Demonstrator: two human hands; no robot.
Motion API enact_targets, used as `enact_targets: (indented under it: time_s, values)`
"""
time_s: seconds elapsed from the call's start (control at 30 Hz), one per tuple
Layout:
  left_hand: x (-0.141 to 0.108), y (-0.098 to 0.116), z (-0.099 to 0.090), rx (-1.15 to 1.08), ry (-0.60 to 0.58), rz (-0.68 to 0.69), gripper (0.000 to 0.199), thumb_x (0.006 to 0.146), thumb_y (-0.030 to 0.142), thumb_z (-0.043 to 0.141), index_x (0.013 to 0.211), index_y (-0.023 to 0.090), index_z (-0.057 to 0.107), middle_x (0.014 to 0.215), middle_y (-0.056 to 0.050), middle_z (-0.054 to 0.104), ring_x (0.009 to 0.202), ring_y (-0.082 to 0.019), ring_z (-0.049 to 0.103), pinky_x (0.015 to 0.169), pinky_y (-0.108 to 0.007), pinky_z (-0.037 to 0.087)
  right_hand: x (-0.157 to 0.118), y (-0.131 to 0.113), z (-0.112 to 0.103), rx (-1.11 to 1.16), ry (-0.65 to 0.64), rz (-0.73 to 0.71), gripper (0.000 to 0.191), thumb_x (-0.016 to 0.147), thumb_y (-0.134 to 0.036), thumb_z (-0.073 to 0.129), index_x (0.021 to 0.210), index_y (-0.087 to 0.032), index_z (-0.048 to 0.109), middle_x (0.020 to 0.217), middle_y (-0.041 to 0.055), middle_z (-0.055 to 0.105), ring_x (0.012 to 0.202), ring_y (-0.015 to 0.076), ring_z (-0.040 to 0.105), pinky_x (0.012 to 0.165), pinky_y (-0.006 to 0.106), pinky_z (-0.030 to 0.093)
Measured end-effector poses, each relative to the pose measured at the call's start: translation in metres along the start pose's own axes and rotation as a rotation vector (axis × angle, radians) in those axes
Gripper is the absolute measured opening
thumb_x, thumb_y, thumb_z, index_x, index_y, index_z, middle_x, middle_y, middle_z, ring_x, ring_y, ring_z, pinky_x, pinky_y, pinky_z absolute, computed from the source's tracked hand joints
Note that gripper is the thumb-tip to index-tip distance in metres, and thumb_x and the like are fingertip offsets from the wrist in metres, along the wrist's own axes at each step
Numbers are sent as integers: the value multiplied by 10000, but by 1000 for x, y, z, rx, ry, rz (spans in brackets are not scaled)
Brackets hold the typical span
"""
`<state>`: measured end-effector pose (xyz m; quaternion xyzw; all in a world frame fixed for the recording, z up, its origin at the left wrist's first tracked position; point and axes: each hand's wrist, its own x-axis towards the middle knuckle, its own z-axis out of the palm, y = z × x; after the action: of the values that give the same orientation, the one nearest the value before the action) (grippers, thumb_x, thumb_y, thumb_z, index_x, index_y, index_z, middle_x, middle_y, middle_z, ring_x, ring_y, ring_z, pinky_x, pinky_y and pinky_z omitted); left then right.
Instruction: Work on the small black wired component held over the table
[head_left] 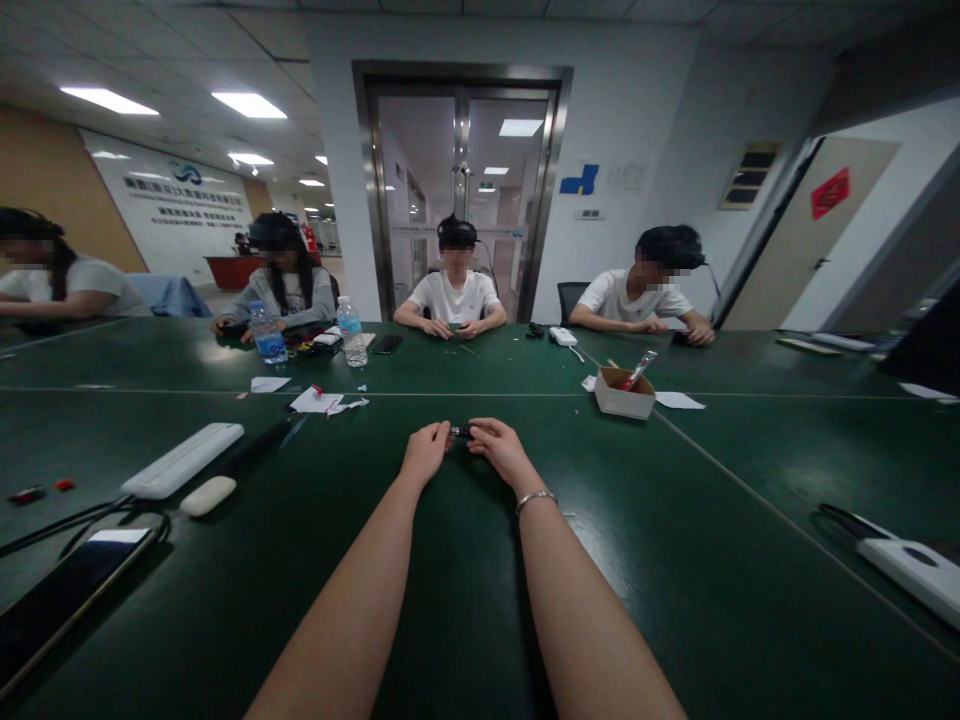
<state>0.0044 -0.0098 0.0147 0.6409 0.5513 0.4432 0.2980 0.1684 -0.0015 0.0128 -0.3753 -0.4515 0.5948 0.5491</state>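
Observation:
My left hand [429, 450] and my right hand [499, 448] meet over the middle of the green table [465, 560]. Between their fingertips is a small dark object [462, 433] with a silvery part toward the left; its kind is too small to make out. The left fingers pinch its silvery end and the right fingers close on its dark end. Part of it is hidden by the fingers. A metal bracelet [535, 499] circles my right wrist.
Left lie a phone [71, 600], a white power strip [184, 460], a white oval case [208, 496] and paper scraps [316, 400]. Two water bottles [351, 332] stand beyond. A small cardboard box [624, 395] sits ahead right; a white device [911, 570] lies far right. Several people sit opposite.

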Motion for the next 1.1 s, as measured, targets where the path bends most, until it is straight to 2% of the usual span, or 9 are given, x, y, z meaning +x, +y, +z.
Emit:
enact_targets:
  time_s: [0.1, 0.17, 0.27, 0.4, 0.57, 0.67, 0.8, 0.93, 1.1]
  values:
    - [-1, 1, 0, -90, -1, 98, 257, 820, 356, 522, 980, 195, 643, 949, -59, 689, 822, -168, 636, 758, -295, 488, 0, 0, 0, 3, 7, -9, 274, 656, -215, 772, 895, -141, 661, 713, 25, 679, 582, 107, 641, 579, 232, 531]
    - [-2, 2, -1, -123, -9, 169, 261, 785, 302, 569, 1017, 204, 640, 1035, -63, 678, 908, -173, 632, 819, -299, 483, 0, 0, 0, 7, 11, -9, 263, 660, -214, 769, 890, -144, 664, 712, 25, 679, 583, 109, 644, 575, 233, 533]
    - [-2, 2, -2, -120, -12, 142, 236, 788, 354, 573, 927, 187, 664, 923, -59, 696, 854, -177, 640, 791, -297, 486, 0, 0, 0, 11, 6, -2, 249, 661, -201, 767, 881, -145, 665, 700, 21, 676, 578, 107, 644, 566, 224, 531]
    - [-2, 3, -3, -12, -10, 21, 410, 822, 539, 479, 773, 176, 664, 688, -31, 668, 655, -165, 617, 658, -285, 461, -1, 0, 0, 2, -16, 4, 247, 668, -193, 760, 891, -146, 667, 715, 23, 679, 590, 106, 646, 569, 221, 531]
    - [-2, 2, -1, 61, 18, -34, 522, 850, 604, 371, 719, 180, 645, 644, -32, 647, 604, -164, 596, 618, -286, 440, -1, -1, 1, 10, -8, 1, 243, 671, -191, 757, 892, -146, 666, 724, 26, 681, 594, 110, 646, 570, 228, 533]
    - [-1, 1, 1, -27, 40, -40, 401, 869, 505, 409, 860, 185, 650, 791, -52, 682, 690, -173, 629, 661, -300, 470, -1, -2, 1, 19, 7, -5, 241, 674, -186, 753, 894, -142, 665, 695, 21, 675, 579, 105, 642, 569, 223, 530]
    - [0, 0, 1, -173, 3, 117, 270, 794, 296, 562, 1042, 205, 619, 1047, -72, 669, 896, -175, 634, 801, -313, 488, 0, 0, 0, 19, 15, -14, 245, 668, -200, 760, 886, -143, 664, 703, 26, 679, 579, 106, 642, 564, 224, 527]
    - [0, 0, 0, -155, -16, 125, 211, 808, 311, 534, 932, 180, 643, 925, -60, 681, 811, -166, 633, 771, -300, 492, 1, 1, 0, 15, 0, -11, 257, 653, -207, 774, 877, -145, 664, 695, 24, 676, 584, 113, 642, 563, 232, 529]
    - [-1, 0, -1, 1, -5, 11, 377, 851, 501, 444, 757, 184, 626, 693, -19, 641, 663, -162, 607, 668, -291, 464, 0, 0, 0, -5, -26, -4, 266, 655, -206, 771, 894, -146, 669, 703, 23, 674, 591, 109, 640, 567, 226, 527]
